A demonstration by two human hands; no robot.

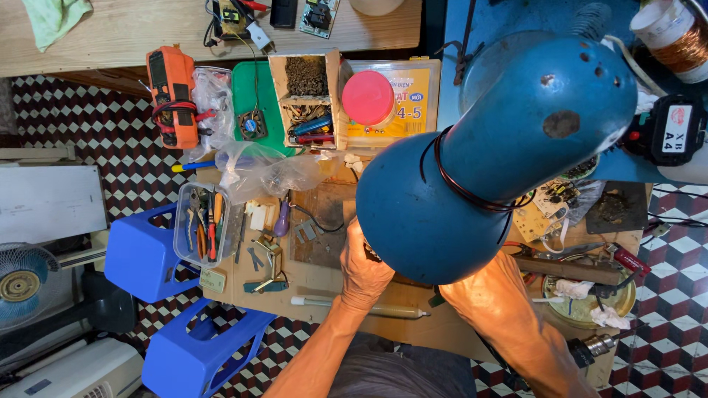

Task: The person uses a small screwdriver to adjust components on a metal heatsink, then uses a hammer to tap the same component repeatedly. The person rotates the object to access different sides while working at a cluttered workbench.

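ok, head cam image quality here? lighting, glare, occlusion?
Head view: sharp overall; warm light from the blue desk lamp washes the left hand and right forearm orange; the lamp shade blocks the right hand and whatever the left hand touches; floor and blue stools sit dimmer; slight wide-angle bend at the edges.

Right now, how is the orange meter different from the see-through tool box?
The orange meter is solid orange and black with a red lead coiled on it; the clear tool box lets you see pliers and screwdrivers inside. The meter lies near the top by the wooden bench; the box sits lower, beside the blue stool. Both are boxy and left of the left hand.
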